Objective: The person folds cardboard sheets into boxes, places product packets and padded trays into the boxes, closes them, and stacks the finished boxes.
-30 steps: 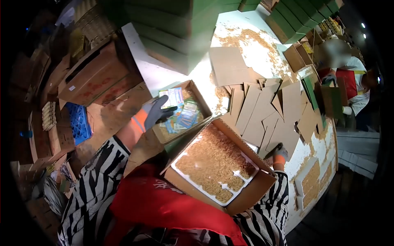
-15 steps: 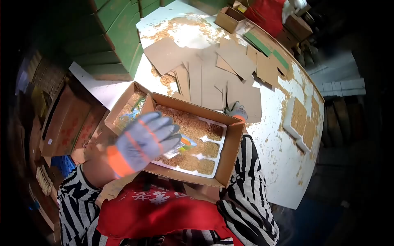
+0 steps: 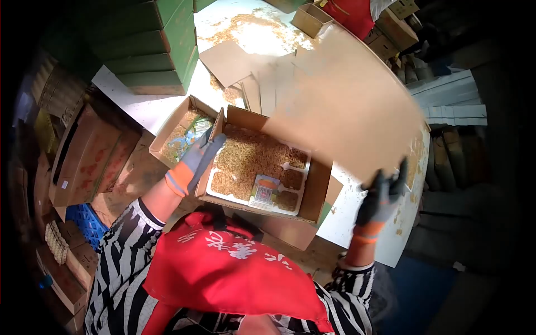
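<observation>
An open cardboard box [image 3: 318, 192] holds a white tray filled with brown shavings [image 3: 245, 153], and a printed card [image 3: 264, 191] lies on the shavings. My gloved left hand [image 3: 202, 152] grips the left wall of this box. To its left is a smaller box [image 3: 162, 146] with shavings and colourful cards [image 3: 192, 134]. On the right, my gloved right hand [image 3: 384, 195] holds the lower edge of a large cardboard sheet [image 3: 352, 106], which is blurred and raised above the table; its fingers are partly blurred.
Green boxes [image 3: 162, 50] are stacked at the upper left. Flat cardboard pieces [image 3: 231, 62] lie on the white table [image 3: 349, 223]. A small empty box [image 3: 311, 20] stands near a person in a red apron [image 3: 349, 14]. A blue crate [image 3: 86, 223] is at the lower left.
The card now lies on the shavings. My left hand has moved from above the tray to the box's left wall. My right hand has lifted a cardboard sheet from the pile.
</observation>
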Tool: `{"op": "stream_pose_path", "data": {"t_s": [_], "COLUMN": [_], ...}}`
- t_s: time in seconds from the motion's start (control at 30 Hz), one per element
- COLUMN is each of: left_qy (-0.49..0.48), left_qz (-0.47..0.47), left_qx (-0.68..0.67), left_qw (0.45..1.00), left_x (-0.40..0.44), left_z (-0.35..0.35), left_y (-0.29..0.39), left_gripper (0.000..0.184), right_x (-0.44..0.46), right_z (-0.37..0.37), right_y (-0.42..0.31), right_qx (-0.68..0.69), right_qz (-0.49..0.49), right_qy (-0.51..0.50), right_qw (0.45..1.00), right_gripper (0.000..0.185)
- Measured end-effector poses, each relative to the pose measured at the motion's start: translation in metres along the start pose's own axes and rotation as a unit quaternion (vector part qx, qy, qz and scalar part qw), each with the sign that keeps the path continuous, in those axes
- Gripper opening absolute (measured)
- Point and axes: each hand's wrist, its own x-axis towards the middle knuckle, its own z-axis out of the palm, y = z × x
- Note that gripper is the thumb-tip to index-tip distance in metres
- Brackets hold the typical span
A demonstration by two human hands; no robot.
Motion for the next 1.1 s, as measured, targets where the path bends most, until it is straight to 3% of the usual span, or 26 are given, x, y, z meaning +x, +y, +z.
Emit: {"op": "stream_pose_path", "data": {"t_s": [0.07, 0.13, 0.17, 0.27, 0.3, 0.4, 0.47, 0.5, 0.57, 0.63, 0.67, 0.73, 0.8, 0.83, 0.87, 0.9, 0.93, 0.97, 1.03, 1.1], "left_qy": [-0.044, -0.084, -0.067, -0.094, 0.017, 0.068, 0.017, -0.016, -0.078, -0.121, -0.138, -0.168, -0.118, -0.041, -0.014, 0.013, -0.007, -0.023, -0.011, 0.005], "left_qz": [-0.005, -0.012, -0.036, 0.004, 0.014, -0.078, 0.009, 0.052, 0.061, -0.007, 0.003, 0.022, 0.067, 0.068, 0.065, 0.058, 0.048, 0.035, 0.022, 0.028], "left_qx": [-0.225, -0.434, -0.450, -0.469, -0.277, -0.388, -0.282, -0.263, -0.280, -0.358, -0.337, -0.296, -0.148, 0.012, 0.080, 0.147, 0.120, 0.089, -0.007, 0.067], "left_qw": [0.973, 0.897, 0.890, 0.878, 0.961, 0.916, 0.959, 0.963, 0.955, 0.926, 0.931, 0.940, 0.980, 0.997, 0.995, 0.987, 0.992, 0.995, 1.000, 0.997], "left_x": [-0.009, -0.020, -0.015, 0.009, 0.008, -0.003, -0.004, 0.007, 0.009, -0.021, -0.020, -0.017, 0.003, 0.022, 0.028, 0.035, 0.031, 0.026, 0.013, 0.004], "left_z": [0.006, 0.008, 0.006, -0.005, 0.003, 0.020, 0.017, 0.006, 0.001, 0.008, 0.006, -0.006, -0.013, -0.003, 0.002, 0.008, 0.014, 0.020, 0.029, 0.036], "left_y": [0.018, 0.034, 0.021, -0.035, -0.031, -0.001, -0.010, -0.040, -0.034, 0.036, 0.033, 0.011, -0.061, -0.097, -0.098, -0.099, -0.072, -0.056, -0.048, -0.023], "left_gripper": [0.038, 0.035, 0.036, 0.036, 0.037, 0.037, 0.037, 0.038, 0.042, 0.048, 0.051, 0.058, 0.078, 0.073, 0.073, 0.074, 0.080, 0.086, 0.086, 0.088], "right_x": [-0.040, -0.060, -0.066, -0.060, -0.056, -0.055, -0.058, -0.063, -0.057, -0.045, -0.038, -0.019, -0.013, -0.016, -0.025, -0.050, -0.075, -0.087, -0.088, -0.093], "right_z": [0.009, 0.002, 0.003, 0.014, 0.024, 0.047, 0.063, 0.063, 0.067, 0.050, 0.035, -0.006, -0.017, -0.014, -0.020, -0.016, 0.010, 0.023, 0.023, 0.015], "right_y": [-0.005, 0.019, 0.023, -0.008, -0.018, -0.009, 0.011, 0.032, 0.031, 0.019, 0.017, 0.020, 0.035, 0.050, 0.102, 0.148, 0.138, 0.146, 0.152, 0.156], "right_qx": [-0.055, -0.261, -0.369, -0.527, -0.598, -0.642, -0.528, -0.508, -0.509, -0.377, -0.304, -0.234, 0.017, 0.013, 0.046, -0.089, -0.213, -0.118, -0.033, 0.015], "right_qz": [0.110, -0.018, -0.121, -0.071, -0.075, -0.094, -0.220, -0.184, -0.083, -0.133, -0.153, 0.026, 0.153, 0.224, 0.279, 0.248, 0.287, 0.203, 0.251, 0.279], "right_qy": [-0.072, -0.202, -0.235, -0.312, -0.345, -0.410, -0.456, -0.504, -0.571, -0.497, -0.453, -0.352, -0.228, -0.243, -0.286, -0.281, -0.285, -0.254, -0.239, -0.228], "right_qw": [0.990, 0.944, 0.891, 0.788, 0.719, 0.641, 0.682, 0.674, 0.639, 0.770, 0.824, 0.906, 0.961, 0.944, 0.916, 0.923, 0.890, 0.938, 0.937, 0.933], "right_gripper": [0.057, 0.057, 0.057, 0.049, 0.043, 0.034, 0.034, 0.035, 0.042, 0.046, 0.047, 0.050, 0.054, 0.060, 0.062, 0.066, 0.065, 0.061, 0.055, 0.049]}}
